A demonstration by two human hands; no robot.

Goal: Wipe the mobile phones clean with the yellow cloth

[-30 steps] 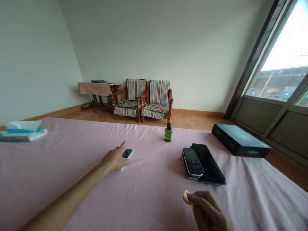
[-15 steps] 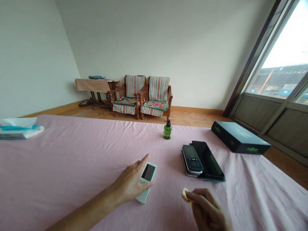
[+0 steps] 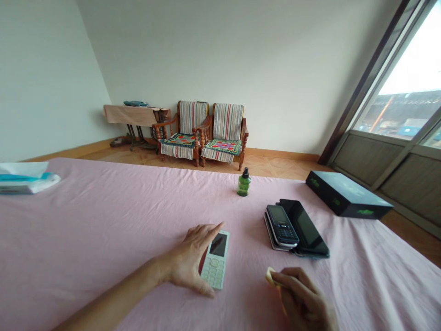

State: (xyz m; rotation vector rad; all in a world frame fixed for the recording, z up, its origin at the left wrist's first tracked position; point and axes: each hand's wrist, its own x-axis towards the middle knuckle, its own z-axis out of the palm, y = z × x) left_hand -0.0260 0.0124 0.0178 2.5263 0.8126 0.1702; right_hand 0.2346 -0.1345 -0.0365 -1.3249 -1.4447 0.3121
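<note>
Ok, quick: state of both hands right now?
Left hand: open, curved beside the white rectangular keypad phone; contact unclear.
Right hand: closed, pinching a small pale-yellow item, material unclear.

The place looks like a home. At twelve o'clock, two wooden armchairs [image 3: 204,131] carry striped covers [image 3: 228,122] and patterned seat mats [image 3: 223,146] before a plain wall [image 3: 282,82]; at eleven stands a cloth-draped table [image 3: 129,115]. A pack of tissues [image 3: 27,184] lies at ten on a pink cloth [image 3: 120,216], and a window [image 3: 403,101] shows at two.
</note>
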